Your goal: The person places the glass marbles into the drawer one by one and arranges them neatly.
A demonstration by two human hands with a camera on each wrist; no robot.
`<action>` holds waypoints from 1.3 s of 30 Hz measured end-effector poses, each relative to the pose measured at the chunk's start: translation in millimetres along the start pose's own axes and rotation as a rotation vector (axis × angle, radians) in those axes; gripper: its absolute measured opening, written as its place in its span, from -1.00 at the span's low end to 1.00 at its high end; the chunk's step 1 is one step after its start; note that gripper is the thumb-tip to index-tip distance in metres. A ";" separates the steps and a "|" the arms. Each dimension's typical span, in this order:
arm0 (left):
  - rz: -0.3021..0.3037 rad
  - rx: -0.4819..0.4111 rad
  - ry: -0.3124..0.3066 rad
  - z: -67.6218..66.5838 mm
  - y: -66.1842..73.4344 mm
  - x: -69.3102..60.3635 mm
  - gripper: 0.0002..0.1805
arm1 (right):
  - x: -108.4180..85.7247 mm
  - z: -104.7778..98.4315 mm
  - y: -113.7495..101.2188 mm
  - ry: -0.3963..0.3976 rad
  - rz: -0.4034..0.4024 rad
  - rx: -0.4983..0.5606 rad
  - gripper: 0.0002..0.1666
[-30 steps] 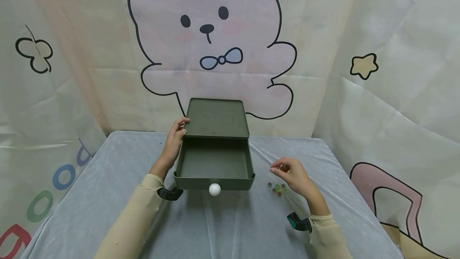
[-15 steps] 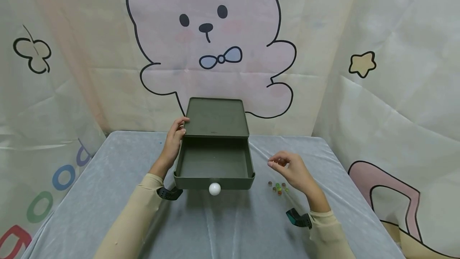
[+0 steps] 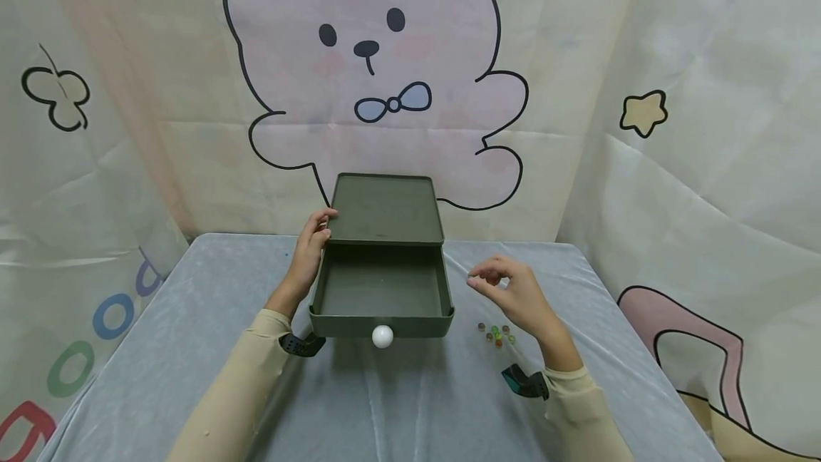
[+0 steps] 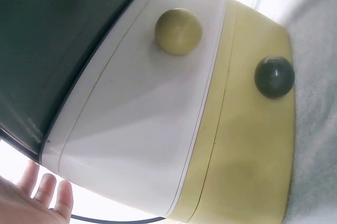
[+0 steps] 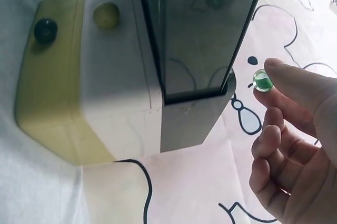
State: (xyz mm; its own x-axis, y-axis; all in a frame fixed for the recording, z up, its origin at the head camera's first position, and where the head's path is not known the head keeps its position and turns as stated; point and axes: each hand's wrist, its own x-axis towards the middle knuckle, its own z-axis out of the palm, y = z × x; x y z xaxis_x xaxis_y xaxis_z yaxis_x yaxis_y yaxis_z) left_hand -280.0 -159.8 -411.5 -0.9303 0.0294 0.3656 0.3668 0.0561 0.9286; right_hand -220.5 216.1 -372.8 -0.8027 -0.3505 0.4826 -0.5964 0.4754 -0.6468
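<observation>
A small drawer cabinet point(image 3: 388, 209) stands on the table with its dark green top drawer point(image 3: 346, 326) pulled well out. No object shows inside that drawer. Below it, the left wrist view shows a white drawer point(image 4: 131, 103) and a yellow drawer point(image 4: 242, 145), both closed. My left hand point(image 3: 304, 259) rests against the cabinet's upper left side, its visible fingers fairly straight. Right of the drawer, my right hand point(image 3: 516, 294) is raised, pinching a clear and green glass marble point(image 5: 262, 81) between thumb and index finger. Its other fingers are curled loosely.
Several loose marbles point(image 3: 489, 337) lie on the blue-grey tablecloth point(image 3: 410, 405), right of the cabinet and beneath the right forearm. A white round knob point(image 3: 383, 336) sticks out from the pulled-out drawer. Behind the table hangs a printed cloth backdrop point(image 3: 545, 184).
My right hand has risen and moved a little left, away from the loose marbles and nearer the cabinet. The left hand, cabinet and drawer hold their places.
</observation>
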 end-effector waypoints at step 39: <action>-0.019 0.026 0.002 0.6 3.1 -0.5 -0.51 | 21.7 30.6 -35.2 -0.109 -0.037 0.055 -0.93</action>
State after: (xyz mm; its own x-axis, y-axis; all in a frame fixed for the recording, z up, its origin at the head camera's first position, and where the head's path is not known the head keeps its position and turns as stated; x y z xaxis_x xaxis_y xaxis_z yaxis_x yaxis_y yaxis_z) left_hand -278.5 -159.0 -408.9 -0.9372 0.0263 0.3477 0.3487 0.0824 0.9336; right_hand -217.0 167.1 -357.6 -0.7740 -0.4541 0.4413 -0.6224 0.4170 -0.6624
